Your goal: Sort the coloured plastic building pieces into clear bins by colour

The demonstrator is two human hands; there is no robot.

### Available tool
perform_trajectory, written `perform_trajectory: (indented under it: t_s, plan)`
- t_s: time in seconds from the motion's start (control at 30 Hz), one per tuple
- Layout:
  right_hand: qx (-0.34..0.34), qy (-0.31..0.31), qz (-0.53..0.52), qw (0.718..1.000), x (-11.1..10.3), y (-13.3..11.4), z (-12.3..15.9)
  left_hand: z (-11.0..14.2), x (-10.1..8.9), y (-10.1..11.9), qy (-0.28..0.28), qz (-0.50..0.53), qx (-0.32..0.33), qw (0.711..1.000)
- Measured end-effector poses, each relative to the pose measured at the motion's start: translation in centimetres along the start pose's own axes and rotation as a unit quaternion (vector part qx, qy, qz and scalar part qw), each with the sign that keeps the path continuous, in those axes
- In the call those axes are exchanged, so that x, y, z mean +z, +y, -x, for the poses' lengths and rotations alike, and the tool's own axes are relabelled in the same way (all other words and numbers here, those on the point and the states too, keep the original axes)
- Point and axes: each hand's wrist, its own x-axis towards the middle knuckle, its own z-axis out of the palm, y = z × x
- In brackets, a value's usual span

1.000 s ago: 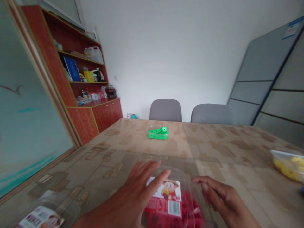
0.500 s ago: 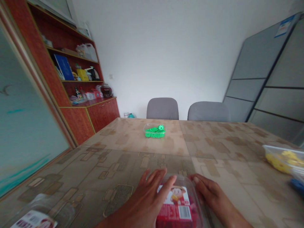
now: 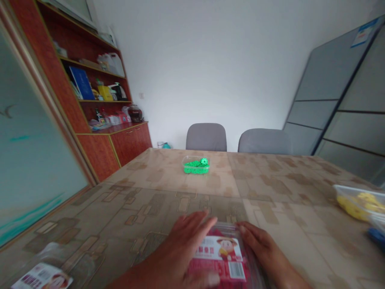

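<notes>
A clear lidded plastic container [image 3: 228,254] with pink-red contents and a cartoon label sits on the table right in front of me. Across the left part of its lid lies my left hand [image 3: 180,249], fingers stretched out and thumb apart, covering some of the label. My right hand [image 3: 264,249] holds the container's far right corner and side, its fingers bent against the rim. At the lower left, beyond my left forearm, rests another clear plastic lid or container [image 3: 69,265] with a similar label.
A clear tub of green plastic pieces [image 3: 196,169] stands toward the far side of the patterned table [image 3: 270,176]. At the right edge are a tub of yellow pieces [image 3: 355,206] and something blue [image 3: 375,237]. Two grey chairs [image 3: 206,137] stand behind the table.
My left hand has shifted slightly left and down across the lid, and its thumb has swung toward me, uncovering more of the label. The right hand still holds the corner.
</notes>
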Motion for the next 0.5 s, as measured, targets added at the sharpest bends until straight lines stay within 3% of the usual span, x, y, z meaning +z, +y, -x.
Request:
perform_trajectory:
  t_s: [0.13,0.23,0.37,0.5]
  plan:
    - [0.003,-0.008,0.013,1.000,-0.2,0.1,-0.1,0.8,0.2,-2.4,0.162,0.046,-0.083,0.982]
    - [0.006,-0.008,0.005,1.000,-0.2,-0.1,-0.1,0.8,1.3,-4.0,0.162,0.189,-0.140,0.959]
    - [0.028,0.001,-0.032,0.999,0.0,-0.2,-0.2,0.4,2.5,-4.3,0.126,0.457,-0.201,0.858]
    - [0.044,0.009,-0.054,0.998,0.1,-0.3,-0.2,0.1,2.5,-3.6,0.141,0.573,-0.241,0.770]
